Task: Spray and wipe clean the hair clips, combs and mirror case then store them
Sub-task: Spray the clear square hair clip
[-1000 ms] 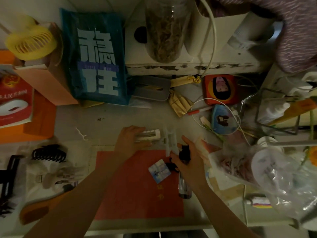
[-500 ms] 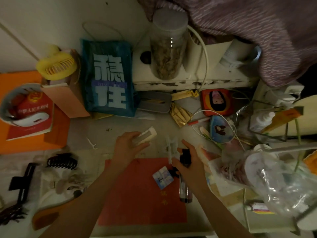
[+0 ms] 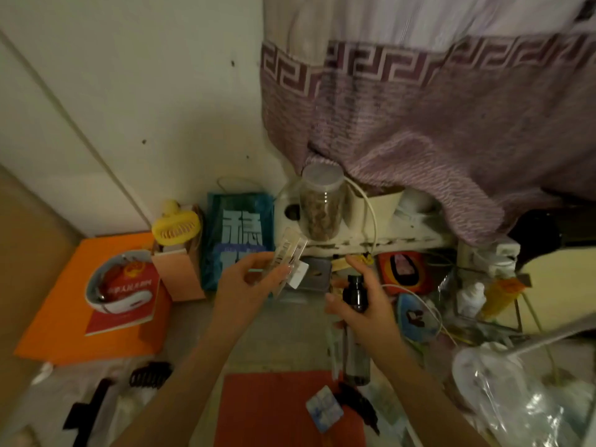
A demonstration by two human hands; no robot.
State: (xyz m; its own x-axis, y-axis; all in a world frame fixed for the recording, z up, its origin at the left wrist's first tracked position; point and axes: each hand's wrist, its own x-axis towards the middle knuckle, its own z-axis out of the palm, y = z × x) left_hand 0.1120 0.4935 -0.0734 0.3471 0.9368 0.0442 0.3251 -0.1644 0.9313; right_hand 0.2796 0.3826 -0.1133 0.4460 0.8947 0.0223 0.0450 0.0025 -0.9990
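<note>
At the far left of the desk we see a flat black comb (image 3: 84,414) and a dark claw clip (image 3: 150,375) lying loose; we cannot tell whether either has been cleaned, and neither is stored. Further right, our left hand (image 3: 248,282) pinches a pale clear hair clip (image 3: 288,253) by its lower end and holds it raised and tilted above the desk. Our right hand (image 3: 364,304) is wrapped round a dark spray bottle (image 3: 354,337), forefinger stretched over the nozzle, which sits just beside the clip. Below, a small square case (image 3: 324,409) and another dark clip (image 3: 358,403) rest on the red mat (image 3: 264,411). We judge the job early on: this clip is at the spraying step, with wiping, the other pieces and storing all left.
</note>
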